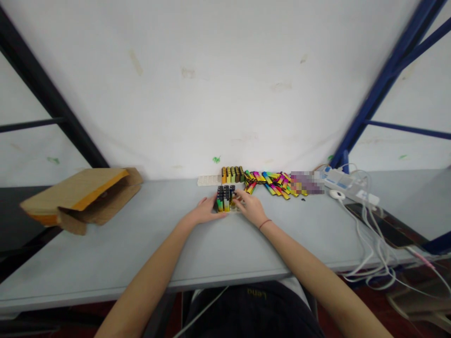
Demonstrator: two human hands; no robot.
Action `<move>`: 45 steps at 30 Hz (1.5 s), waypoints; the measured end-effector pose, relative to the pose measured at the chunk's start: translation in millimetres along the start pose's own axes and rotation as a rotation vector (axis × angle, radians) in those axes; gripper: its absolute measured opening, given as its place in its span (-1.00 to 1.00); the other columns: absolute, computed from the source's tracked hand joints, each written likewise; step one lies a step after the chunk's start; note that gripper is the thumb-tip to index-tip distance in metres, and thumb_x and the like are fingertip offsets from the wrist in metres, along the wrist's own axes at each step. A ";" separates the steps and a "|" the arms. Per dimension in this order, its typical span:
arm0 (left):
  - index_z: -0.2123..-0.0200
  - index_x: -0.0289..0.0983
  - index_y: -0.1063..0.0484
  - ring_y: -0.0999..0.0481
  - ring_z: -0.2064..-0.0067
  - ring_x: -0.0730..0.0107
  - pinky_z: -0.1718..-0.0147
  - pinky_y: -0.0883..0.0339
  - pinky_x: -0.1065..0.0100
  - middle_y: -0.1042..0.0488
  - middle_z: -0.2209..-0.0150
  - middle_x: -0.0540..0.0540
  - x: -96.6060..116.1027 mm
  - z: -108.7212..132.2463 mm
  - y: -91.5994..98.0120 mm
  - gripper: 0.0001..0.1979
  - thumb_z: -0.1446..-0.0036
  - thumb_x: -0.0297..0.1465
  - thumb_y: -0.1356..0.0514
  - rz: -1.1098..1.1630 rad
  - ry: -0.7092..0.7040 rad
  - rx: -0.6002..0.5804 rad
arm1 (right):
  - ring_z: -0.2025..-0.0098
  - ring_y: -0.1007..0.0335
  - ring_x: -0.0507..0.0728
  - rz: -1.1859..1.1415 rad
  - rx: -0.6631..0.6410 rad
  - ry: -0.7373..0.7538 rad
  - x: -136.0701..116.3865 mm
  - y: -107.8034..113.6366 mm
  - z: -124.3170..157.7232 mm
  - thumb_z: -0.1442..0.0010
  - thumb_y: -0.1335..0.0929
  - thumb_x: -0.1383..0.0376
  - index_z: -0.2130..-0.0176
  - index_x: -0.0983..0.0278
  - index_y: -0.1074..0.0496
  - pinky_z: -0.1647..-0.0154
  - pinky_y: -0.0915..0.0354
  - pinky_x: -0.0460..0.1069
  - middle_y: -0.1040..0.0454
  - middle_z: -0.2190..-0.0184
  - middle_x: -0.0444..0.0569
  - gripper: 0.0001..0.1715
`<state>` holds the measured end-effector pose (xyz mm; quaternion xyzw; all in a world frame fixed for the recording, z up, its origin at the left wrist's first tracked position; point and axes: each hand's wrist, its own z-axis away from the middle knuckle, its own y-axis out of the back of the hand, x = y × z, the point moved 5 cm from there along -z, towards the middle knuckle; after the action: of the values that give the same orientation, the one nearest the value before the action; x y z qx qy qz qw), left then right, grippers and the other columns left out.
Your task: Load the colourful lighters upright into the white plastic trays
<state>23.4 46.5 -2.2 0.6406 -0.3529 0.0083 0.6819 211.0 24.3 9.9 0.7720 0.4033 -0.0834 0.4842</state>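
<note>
A block of upright lighters (223, 199) with black tops and shiny green, silver and yellow bodies stands in a pale holed tray (234, 212) at the middle of the table. Around its left side curls my left hand (207, 211), the thumb along the front edge and the other fingers partly hidden behind. My right hand (249, 206) is at the block's right side, its fingertips pinched on a lighter (233, 201) over the tray. Just behind, a second group of upright lighters (232, 174) stands by a pale tray (209, 180).
Loose, brightly coloured lighters (271, 182) lie in a pile to the back right. Farther right are a power strip (348, 185), white cables (378, 249) and a dark phone-like slab (385, 225). An opened cardboard box (88, 195) lies at the left. A white wall (225, 94) rises behind.
</note>
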 end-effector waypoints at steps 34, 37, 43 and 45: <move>-0.33 -0.26 -0.15 -0.25 -0.33 -0.13 -0.34 0.03 -0.06 -0.25 -0.34 -0.25 -0.5 0.0 1.3 -0.09 0.00 0.07 -0.23 -0.027 0.027 -0.023 | -0.26 -0.18 0.36 0.613 -0.038 -0.447 73.3 41.8 4.9 -0.33 -0.22 0.27 -0.11 0.42 -0.43 -0.21 -0.08 0.22 -0.45 -0.14 0.26 -0.55; -0.33 -0.23 -0.16 -0.27 -0.32 -0.13 -0.34 0.03 -0.05 -0.28 -0.33 -0.23 -0.7 -0.2 1.7 -0.10 0.01 0.06 -0.25 -0.026 0.034 -0.014 | -0.10 -0.31 0.36 0.642 -0.062 -0.431 68.4 45.2 3.5 -0.32 -0.24 0.30 0.04 0.36 -0.53 -0.05 -0.19 0.16 -0.52 -0.03 0.25 -0.65; -0.31 -0.24 -0.18 -0.20 -0.36 -0.15 -0.36 0.09 -0.08 -0.22 -0.36 -0.24 -0.3 -0.2 1.2 -0.09 0.03 0.08 -0.24 -0.015 0.035 -0.023 | -0.01 -0.38 0.35 0.750 -0.036 -0.474 71.4 52.3 4.5 -0.30 -0.22 0.40 0.05 0.45 -0.53 0.04 -0.24 0.11 -0.50 0.04 0.33 -0.64; -0.31 -0.23 -0.19 -0.19 -0.36 -0.16 -0.36 0.11 -0.08 -0.20 -0.37 -0.24 -1.0 -0.3 1.1 -0.09 0.03 0.08 -0.24 -0.013 0.042 -0.020 | -0.01 -0.40 0.35 0.753 -0.064 -0.495 73.5 51.5 5.0 -0.30 -0.19 0.44 0.03 0.50 -0.50 0.04 -0.24 0.11 -0.50 0.06 0.36 -0.61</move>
<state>22.3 47.4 -1.8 0.6356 -0.3345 0.0136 0.6956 297.1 49.5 4.3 0.8064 -0.0312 -0.0712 0.5862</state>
